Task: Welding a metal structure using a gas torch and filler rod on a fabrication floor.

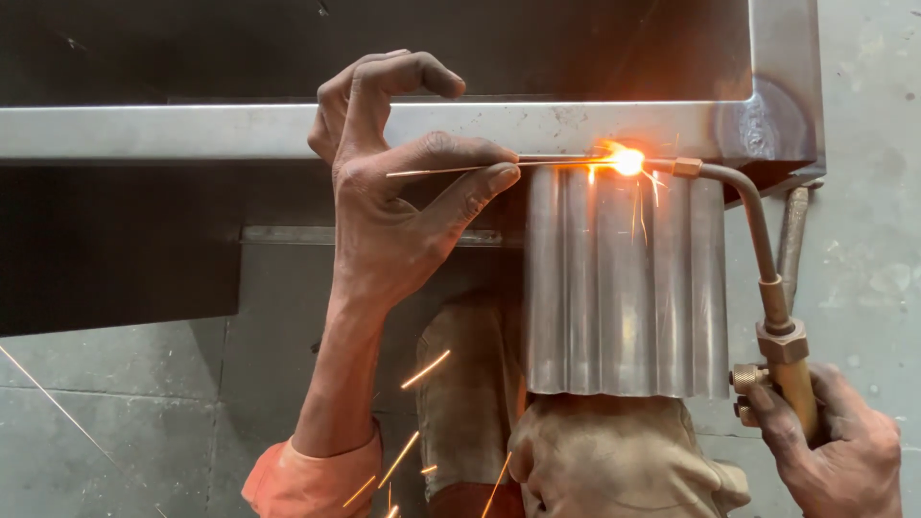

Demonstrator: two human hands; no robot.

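My left hand [403,192] pinches a thin filler rod [537,163] between thumb and forefinger, its tip reaching a bright orange glow [625,160]. My right hand [839,446], at the lower right, grips the brass handle of a gas torch [779,331]. The torch's curved neck bends up and left so its nozzle meets the glow. The glow sits where the top edge of a fluted metal piece [624,288] touches a steel frame rail [192,129]. Sparks fly downward.
The steel frame's corner [782,105] shows a dark weld seam at the upper right. My knees in tan trousers [595,456] lie under the fluted piece. A grey concrete floor [873,240] surrounds everything. An orange sleeve cuff [307,480] covers my left forearm.
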